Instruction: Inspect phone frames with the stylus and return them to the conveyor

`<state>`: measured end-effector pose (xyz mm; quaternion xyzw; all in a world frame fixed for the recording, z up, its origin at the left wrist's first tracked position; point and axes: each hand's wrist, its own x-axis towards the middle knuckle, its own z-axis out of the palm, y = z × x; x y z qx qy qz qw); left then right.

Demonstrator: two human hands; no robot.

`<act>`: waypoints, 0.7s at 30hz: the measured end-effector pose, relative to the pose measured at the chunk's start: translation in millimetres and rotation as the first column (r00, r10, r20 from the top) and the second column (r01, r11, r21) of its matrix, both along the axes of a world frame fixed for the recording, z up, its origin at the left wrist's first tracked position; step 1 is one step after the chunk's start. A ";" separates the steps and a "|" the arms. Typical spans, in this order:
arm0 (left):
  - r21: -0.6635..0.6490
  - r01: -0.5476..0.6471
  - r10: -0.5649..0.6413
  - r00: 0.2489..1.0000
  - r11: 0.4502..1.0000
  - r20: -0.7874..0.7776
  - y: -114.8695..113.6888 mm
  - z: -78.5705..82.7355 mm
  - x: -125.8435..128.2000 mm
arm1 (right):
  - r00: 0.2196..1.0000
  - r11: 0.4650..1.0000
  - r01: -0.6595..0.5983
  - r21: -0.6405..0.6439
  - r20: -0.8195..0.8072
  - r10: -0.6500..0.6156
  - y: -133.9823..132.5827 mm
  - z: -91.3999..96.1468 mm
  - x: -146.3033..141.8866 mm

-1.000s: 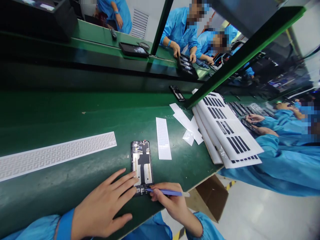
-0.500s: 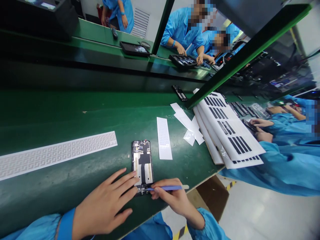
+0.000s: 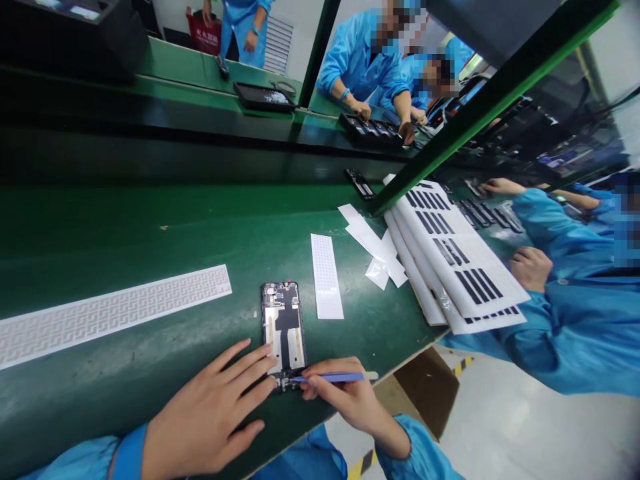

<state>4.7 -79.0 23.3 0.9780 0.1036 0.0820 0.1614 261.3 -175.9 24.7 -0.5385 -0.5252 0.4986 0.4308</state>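
An opened phone (image 3: 284, 327) lies on the green bench with its inner parts showing. My left hand (image 3: 213, 407) is spread, its fingertips resting on the phone's lower left edge. Between the fingers of my right hand (image 3: 345, 393) is a pair of purple tweezers (image 3: 340, 377), whose tips touch the bottom end of the phone. What exactly the tips touch there is too small to make out. To the phone's right lies a white sticker sheet (image 3: 327, 277) with small dots. A long strip of adhesive stickers (image 3: 115, 310) stretches off to the left.
White paper pieces (image 3: 375, 243) and a stack of sheets with black strips (image 3: 455, 253) lie at the right, by a green post (image 3: 480, 113). Another phone (image 3: 359, 184) is farther back. A co-worker (image 3: 575, 300) sits at the right; others stand behind the bench. A cardboard box (image 3: 425, 390) is below.
My hands, the tweezers and the phone hold nearly the same places. The co-worker at the right has reached one arm forward along the bench. The view has shifted slightly.
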 end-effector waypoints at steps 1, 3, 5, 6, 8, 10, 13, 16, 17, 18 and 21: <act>0.004 0.002 -0.002 1.000 1.000 -0.003 0.0 -0.3 -0.2 | 1.000 1.000 -0.002 -0.002 0.004 0.002 -0.4 0.1 0.3; 0.006 0.002 -0.002 1.000 1.000 -0.001 0.0 -0.7 -0.4 | 1.000 1.000 -0.003 -0.004 0.015 0.003 -1.1 0.0 0.8; 0.003 -0.001 0.001 1.000 1.000 0.006 0.0 -0.9 -0.3 | 1.000 1.000 -0.006 -0.009 0.017 0.006 -1.6 -0.3 1.3; 0.004 0.000 0.000 1.000 1.000 0.011 0.1 -0.9 -0.3 | 1.000 1.000 -0.006 -0.011 0.014 0.006 -1.7 -0.5 1.3; 0.019 0.005 -0.006 1.000 1.000 0.018 0.3 -0.7 -0.4 | 1.000 1.000 -0.006 -0.013 0.008 0.006 -1.5 -0.7 1.1; 0.047 0.009 -0.010 1.000 0.999 0.020 0.4 -0.2 -0.7 | 1.000 1.000 -0.006 -0.010 0.011 0.006 -1.0 -0.3 0.6; 0.074 0.014 -0.015 1.000 0.997 0.015 0.4 0.4 -1.1 | 1.000 1.000 -0.006 -0.004 0.025 0.006 -0.3 0.7 -0.2; 0.043 0.018 -0.019 1.000 0.999 0.015 0.4 0.9 -0.6 | 1.000 1.000 -0.007 -0.008 0.027 0.007 -0.2 1.5 -0.5; 0.027 0.017 -0.017 1.000 0.999 0.018 0.5 1.0 -0.3 | 1.000 1.000 -0.007 -0.008 0.028 0.007 -0.3 1.6 -0.5; 0.015 0.014 -0.014 1.000 1.000 0.020 0.5 1.2 0.1 | 0.999 1.000 -0.009 -0.008 0.031 0.009 -0.3 1.7 -0.5; 0.001 0.009 -0.009 1.000 1.000 0.024 0.7 2.0 0.7 | 0.998 1.000 -0.011 0.000 0.056 0.011 0.1 2.1 -0.7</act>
